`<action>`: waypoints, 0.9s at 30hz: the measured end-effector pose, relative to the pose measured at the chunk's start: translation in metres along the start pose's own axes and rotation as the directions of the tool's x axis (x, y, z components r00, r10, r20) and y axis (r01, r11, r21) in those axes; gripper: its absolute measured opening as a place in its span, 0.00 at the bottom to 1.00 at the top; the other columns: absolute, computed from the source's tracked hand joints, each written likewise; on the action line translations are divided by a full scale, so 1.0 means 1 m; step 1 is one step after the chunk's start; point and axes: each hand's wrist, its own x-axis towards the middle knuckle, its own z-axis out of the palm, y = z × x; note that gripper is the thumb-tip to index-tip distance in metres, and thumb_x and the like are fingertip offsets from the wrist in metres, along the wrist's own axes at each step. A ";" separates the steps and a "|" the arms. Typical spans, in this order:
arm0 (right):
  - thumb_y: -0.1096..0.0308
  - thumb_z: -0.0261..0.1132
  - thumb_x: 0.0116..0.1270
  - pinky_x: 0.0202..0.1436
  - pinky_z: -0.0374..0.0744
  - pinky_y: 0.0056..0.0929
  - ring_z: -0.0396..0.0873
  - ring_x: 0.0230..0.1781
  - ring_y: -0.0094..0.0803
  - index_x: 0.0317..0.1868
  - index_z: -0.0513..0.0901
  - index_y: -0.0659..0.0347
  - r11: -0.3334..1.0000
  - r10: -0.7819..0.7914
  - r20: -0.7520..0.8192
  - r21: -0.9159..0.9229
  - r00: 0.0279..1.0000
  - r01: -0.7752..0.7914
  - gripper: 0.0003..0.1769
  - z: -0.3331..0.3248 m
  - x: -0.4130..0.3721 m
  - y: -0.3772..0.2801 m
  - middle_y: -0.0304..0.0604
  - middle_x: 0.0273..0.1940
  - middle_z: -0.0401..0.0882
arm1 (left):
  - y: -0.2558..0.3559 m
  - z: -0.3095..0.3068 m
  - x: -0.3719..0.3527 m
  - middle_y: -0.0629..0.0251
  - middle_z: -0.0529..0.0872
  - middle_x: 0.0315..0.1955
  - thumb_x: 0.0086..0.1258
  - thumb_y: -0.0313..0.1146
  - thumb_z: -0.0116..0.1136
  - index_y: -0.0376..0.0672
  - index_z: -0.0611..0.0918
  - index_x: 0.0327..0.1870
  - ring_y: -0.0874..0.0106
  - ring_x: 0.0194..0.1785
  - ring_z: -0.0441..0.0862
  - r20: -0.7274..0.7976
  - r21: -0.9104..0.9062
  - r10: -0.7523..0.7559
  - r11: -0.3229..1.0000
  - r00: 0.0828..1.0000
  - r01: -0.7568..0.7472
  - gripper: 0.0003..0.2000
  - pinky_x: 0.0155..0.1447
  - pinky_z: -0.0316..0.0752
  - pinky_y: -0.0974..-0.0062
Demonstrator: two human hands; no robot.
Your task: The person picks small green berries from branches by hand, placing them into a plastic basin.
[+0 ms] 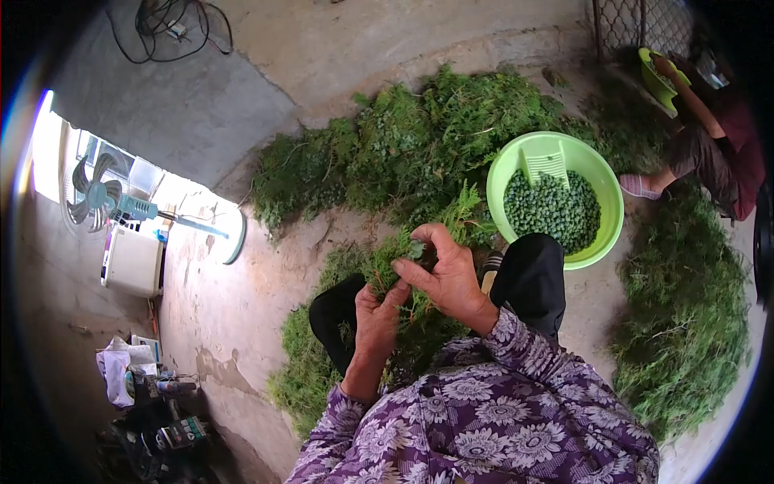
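Observation:
Between my knees, my left hand point(379, 319) is closed around a leafy green sprig point(387, 262) that looks like a conifer. My right hand point(445, 273) meets it from the other side, thumb and fingers pinched on a small blue-green cone or berry point(417, 249) at the sprig. To the right of my right hand stands a light green basin point(614, 206) with a ribbed washboard side. Many small round green cones or berries point(556, 211) lie in it. Beyond my hands spreads a heap of cut green branches point(403, 145).
More branches point(685, 323) lie at right. Another person point(726, 153) sits at upper right with a hand in a second green basin point(663, 78). A standing fan point(105, 194) is at left, a coiled black cable point(165, 32) at upper left, and household items point(157, 395) at lower left.

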 end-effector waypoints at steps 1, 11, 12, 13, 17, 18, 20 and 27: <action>0.61 0.72 0.47 0.28 0.72 0.21 0.69 0.24 0.21 0.44 0.71 0.62 1.000 0.025 0.032 0.015 0.999 -0.026 0.26 -0.001 0.000 -0.001 0.38 0.27 0.71 | 0.000 0.000 0.000 0.76 0.80 0.31 0.63 0.28 0.56 0.40 0.80 0.37 0.86 0.34 0.73 0.024 -0.015 0.007 1.000 1.000 -0.006 0.04 0.39 0.68 0.85; 0.63 0.69 0.51 0.35 0.74 0.35 0.76 0.33 0.46 0.43 0.68 0.61 0.997 0.068 0.059 -0.023 0.996 -0.067 0.23 0.001 0.002 -0.002 0.53 0.33 0.74 | -0.002 0.010 0.001 0.75 0.81 0.30 0.63 0.27 0.55 0.40 0.80 0.36 0.85 0.32 0.75 0.019 -0.061 0.010 0.998 1.000 -0.009 0.03 0.37 0.69 0.85; 0.64 0.68 0.52 0.34 0.73 0.35 0.76 0.33 0.47 0.43 0.69 0.61 0.997 -0.013 0.043 -0.079 0.999 0.016 0.22 0.000 0.002 -0.002 0.53 0.33 0.74 | -0.002 0.011 0.000 0.74 0.81 0.30 0.63 0.26 0.54 0.40 0.80 0.36 0.84 0.32 0.75 0.020 -0.106 -0.022 0.994 1.000 0.024 0.03 0.37 0.70 0.84; 0.64 0.67 0.54 0.33 0.73 0.35 0.75 0.33 0.48 0.43 0.69 0.61 0.986 -0.095 0.031 -0.136 0.995 0.098 0.20 -0.001 0.002 -0.001 0.53 0.33 0.73 | -0.002 0.011 0.000 0.74 0.81 0.31 0.63 0.25 0.54 0.40 0.80 0.36 0.84 0.32 0.75 0.023 -0.151 -0.054 0.987 0.998 0.056 0.04 0.37 0.70 0.84; 0.65 0.65 0.56 0.34 0.73 0.35 0.75 0.34 0.49 0.43 0.68 0.61 0.991 -0.091 0.071 -0.093 0.993 0.098 0.19 -0.001 0.002 0.008 0.54 0.34 0.73 | -0.003 0.011 0.001 0.73 0.81 0.32 0.63 0.25 0.54 0.40 0.80 0.37 0.84 0.32 0.76 0.017 -0.154 -0.084 0.984 0.996 0.086 0.04 0.37 0.71 0.84; 0.65 0.64 0.56 0.32 0.73 0.35 0.75 0.32 0.49 0.43 0.67 0.62 0.988 -0.109 0.081 -0.106 0.991 0.117 0.18 -0.001 0.003 0.010 0.54 0.33 0.73 | -0.005 0.010 0.003 0.74 0.81 0.32 0.63 0.25 0.54 0.40 0.80 0.37 0.85 0.32 0.75 0.026 -0.137 -0.067 0.988 0.997 0.070 0.04 0.37 0.70 0.84; 0.65 0.63 0.57 0.31 0.73 0.35 0.75 0.30 0.49 0.42 0.67 0.62 0.984 -0.126 0.090 -0.117 0.988 0.136 0.17 0.000 0.004 0.014 0.53 0.31 0.73 | -0.005 0.010 0.005 0.74 0.81 0.32 0.63 0.26 0.53 0.40 0.80 0.37 0.85 0.32 0.75 0.035 -0.119 -0.050 0.991 0.998 0.054 0.05 0.37 0.70 0.84; 0.68 0.60 0.59 0.21 0.70 0.32 0.74 0.19 0.42 0.39 0.66 0.64 0.994 -0.105 0.031 0.008 0.994 0.105 0.13 0.004 0.015 0.032 0.51 0.21 0.71 | 0.000 0.010 0.009 0.78 0.79 0.30 0.64 0.28 0.54 0.40 0.80 0.38 0.86 0.31 0.71 0.029 0.127 0.084 0.988 0.996 -0.087 0.05 0.36 0.67 0.84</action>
